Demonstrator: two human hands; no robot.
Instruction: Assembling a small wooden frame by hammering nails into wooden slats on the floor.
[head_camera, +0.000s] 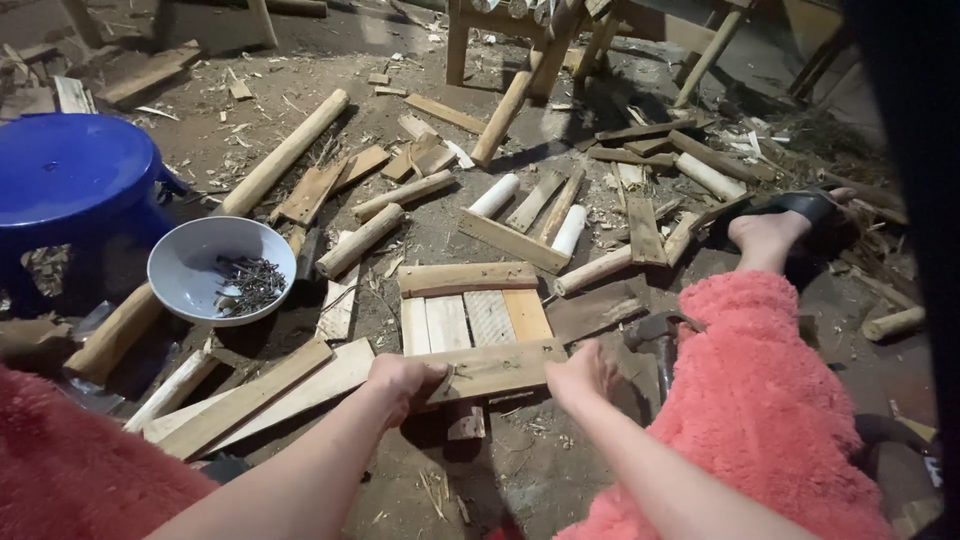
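A small wooden panel (476, 318) of several slats lies on the dirt floor in front of me, with a cross batten at its far end and another batten (495, 367) across its near end. My left hand (400, 381) grips the left end of the near batten. My right hand (580, 372) holds its right end. A hammer (660, 335) lies on the ground just right of my right hand. A white bowl (190, 262) holding dark nails sits to the left of the panel.
A blue plastic stool (70, 175) stands at the left. Round wooden poles (283, 155), planks and offcuts are scattered all around. My leg in fuzzy pink fabric (755, 400) stretches right, the foot in a black sandal (795, 208). Wooden furniture legs (510, 100) stand behind.
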